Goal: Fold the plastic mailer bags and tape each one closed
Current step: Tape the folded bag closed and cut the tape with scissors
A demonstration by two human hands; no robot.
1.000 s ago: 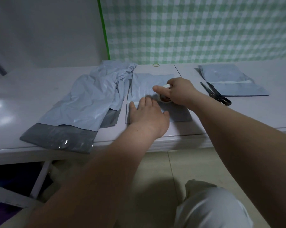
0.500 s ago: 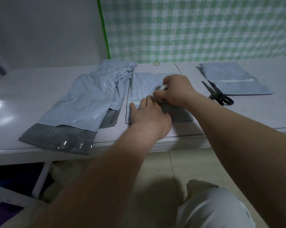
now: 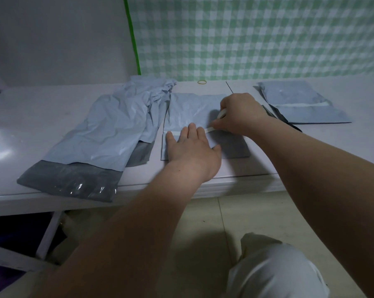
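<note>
A folded grey-blue mailer bag [image 3: 190, 112] lies flat in the middle of the white table [image 3: 31, 117]. My left hand [image 3: 192, 147] presses flat on its lower flap with straight fingers. My right hand [image 3: 237, 114] grips a small roll of white tape [image 3: 222, 114] and pinches a strip of tape [image 3: 209, 130] stretched along the fold line, just past my left fingertips. A short piece of white tape [image 3: 173, 132] lies on the fold at the left.
Several unfolded mailer bags [image 3: 100, 134] lie heaped to the left, their dark grey ends near the table's front edge. Taped bags [image 3: 298, 104] are stacked at the right, with scissors [image 3: 289, 123] partly hidden behind my right forearm. A rubber band [image 3: 202, 82] lies near the checked backdrop.
My right hand turned over the tape roll and drew it rightward, pulling a strip along the fold. My left hand stayed pressed on the bag.
</note>
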